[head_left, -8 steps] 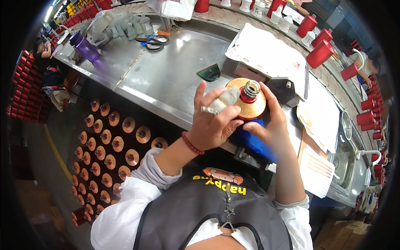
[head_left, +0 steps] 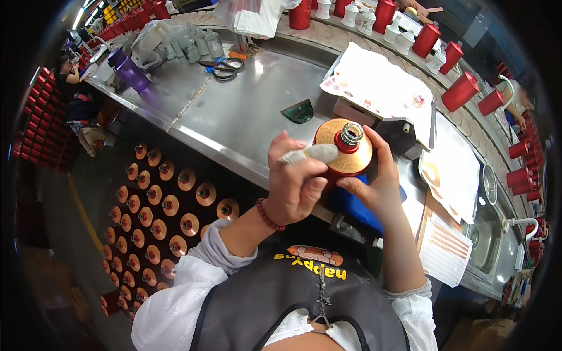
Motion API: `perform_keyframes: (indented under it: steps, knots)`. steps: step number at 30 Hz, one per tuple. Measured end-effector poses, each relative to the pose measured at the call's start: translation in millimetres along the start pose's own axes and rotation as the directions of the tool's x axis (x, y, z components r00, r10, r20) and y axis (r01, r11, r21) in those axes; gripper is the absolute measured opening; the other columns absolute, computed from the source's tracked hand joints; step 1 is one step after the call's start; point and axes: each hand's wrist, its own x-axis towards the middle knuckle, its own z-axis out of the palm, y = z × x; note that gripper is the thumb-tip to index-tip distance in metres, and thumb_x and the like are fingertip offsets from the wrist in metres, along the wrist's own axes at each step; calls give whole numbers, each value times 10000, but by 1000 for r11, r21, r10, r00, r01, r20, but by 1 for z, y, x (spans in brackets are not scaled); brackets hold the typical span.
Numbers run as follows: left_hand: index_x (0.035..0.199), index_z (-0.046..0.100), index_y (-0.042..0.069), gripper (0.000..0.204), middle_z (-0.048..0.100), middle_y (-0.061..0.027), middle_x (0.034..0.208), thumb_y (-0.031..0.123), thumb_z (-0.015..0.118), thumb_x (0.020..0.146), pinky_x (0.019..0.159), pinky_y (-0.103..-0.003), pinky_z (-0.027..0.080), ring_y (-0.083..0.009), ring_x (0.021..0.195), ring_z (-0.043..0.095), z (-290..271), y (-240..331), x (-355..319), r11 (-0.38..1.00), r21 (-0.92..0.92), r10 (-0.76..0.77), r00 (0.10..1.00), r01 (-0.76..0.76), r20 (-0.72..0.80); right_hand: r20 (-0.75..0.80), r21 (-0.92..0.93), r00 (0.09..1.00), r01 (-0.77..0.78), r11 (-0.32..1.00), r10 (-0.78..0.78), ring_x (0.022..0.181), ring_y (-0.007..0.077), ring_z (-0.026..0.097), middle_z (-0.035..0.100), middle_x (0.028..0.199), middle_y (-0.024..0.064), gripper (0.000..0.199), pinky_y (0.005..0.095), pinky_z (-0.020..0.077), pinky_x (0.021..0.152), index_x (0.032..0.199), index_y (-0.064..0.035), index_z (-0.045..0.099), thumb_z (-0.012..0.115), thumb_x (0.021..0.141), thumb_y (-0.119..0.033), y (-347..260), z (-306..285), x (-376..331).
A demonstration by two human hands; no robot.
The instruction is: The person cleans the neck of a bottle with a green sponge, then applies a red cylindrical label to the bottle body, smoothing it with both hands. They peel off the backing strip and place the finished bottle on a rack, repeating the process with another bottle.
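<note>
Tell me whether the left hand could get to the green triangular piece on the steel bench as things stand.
Probably yes. The green triangular piece lies alone on bare steel bench just beyond the left hand, nothing between, but that hand holds a cloth against the bottle.

1. One gold bottle with a red neck is held up between two hands, the left hand and the right hand.
2. One white cloth is in the left hand.
3. One pair of scissors lies on the metal table.
4. One purple bottle stands at the table's far left.
5. One green piece lies on the table.
6. The gold bottles below the table are too many for an exact count, several dozen.
</note>
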Motion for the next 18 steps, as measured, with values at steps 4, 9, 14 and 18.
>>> perform_keyframes:
  steps: [4, 9, 14, 18]
  knots:
    - [1270, 479, -17, 608, 497, -172, 1240, 538, 441, 1025, 1179, -524, 234, -306, 1198, 483, -8, -17, 28, 990, -99, -87, 987, 101, 137, 20, 69, 993, -117, 991, 116, 1291, 270, 544, 567, 1370, 158, 1086, 394, 427, 1088, 1455, -20, 412, 910, 633, -524, 1, 1, 0]
    - [1226, 525, 14, 707, 624, -131, 1086, 659, 338, 1006, 1118, -523, 285, -336, 1087, 544, 0, -34, 77, 968, -220, -42, 946, 118, 321, 39, 55, 995, -98, 994, 96, 1286, 263, 545, 573, 1361, 148, 1068, 394, 419, 1094, 1448, -21, 419, 917, 638, -506, 4, -1, 0]
    - [1251, 554, 28, 906, 630, -147, 1130, 820, 272, 913, 1158, -547, 268, -311, 1129, 591, 5, -50, 109, 962, -266, 113, 802, 59, 587, 87, 90, 994, -69, 994, 61, 1261, 302, 572, 579, 1345, 194, 956, 382, 460, 1043, 1459, -16, 420, 921, 689, -280, 9, -13, 0]
    - [1382, 431, 16, 977, 600, -162, 1209, 827, 418, 838, 1165, -522, 278, -318, 1230, 556, 2, -49, 103, 895, -379, 39, 806, 235, 591, -33, 221, 971, -224, 949, 237, 1035, 188, 637, 655, 1219, 137, 625, 330, 536, 874, 1390, -3, 469, 762, 865, -173, 12, -47, 16]
